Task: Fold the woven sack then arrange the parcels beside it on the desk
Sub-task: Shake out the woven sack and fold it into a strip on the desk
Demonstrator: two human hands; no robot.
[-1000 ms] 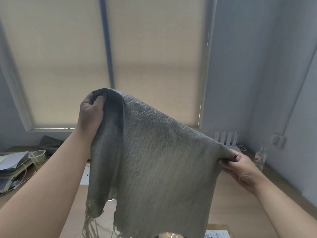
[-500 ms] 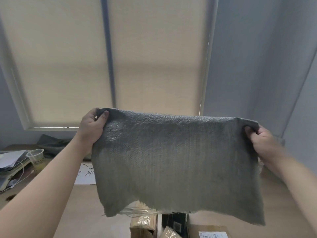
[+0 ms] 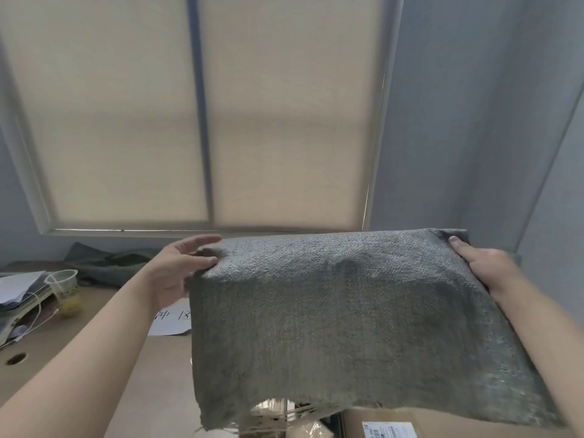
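Observation:
The grey woven sack (image 3: 341, 314) is spread wide above the desk (image 3: 79, 352), its far edge raised and its frayed near edge hanging low. My right hand (image 3: 486, 267) grips its far right corner, thumb on top. At the far left corner, my left hand (image 3: 177, 273) has straight, spread fingers, and only the thumb touches the sack's edge. Parcels show under the sack's near edge: tape-wrapped brown ones (image 3: 278, 409) and a cardboard box (image 3: 388, 428) with a white label. Most of them are hidden by the sack.
On the desk's left side are a clear plastic cup (image 3: 61, 281), stacked papers (image 3: 19, 289), a cable hole (image 3: 15, 358) and a dark cloth (image 3: 104, 263). A white printed sheet (image 3: 172, 320) lies beside my left wrist. Window blinds and grey walls stand behind.
The sack has come down from in front of the window toward the desk and tilted flatter. My left hand has gone from a fist on the corner to straight fingers.

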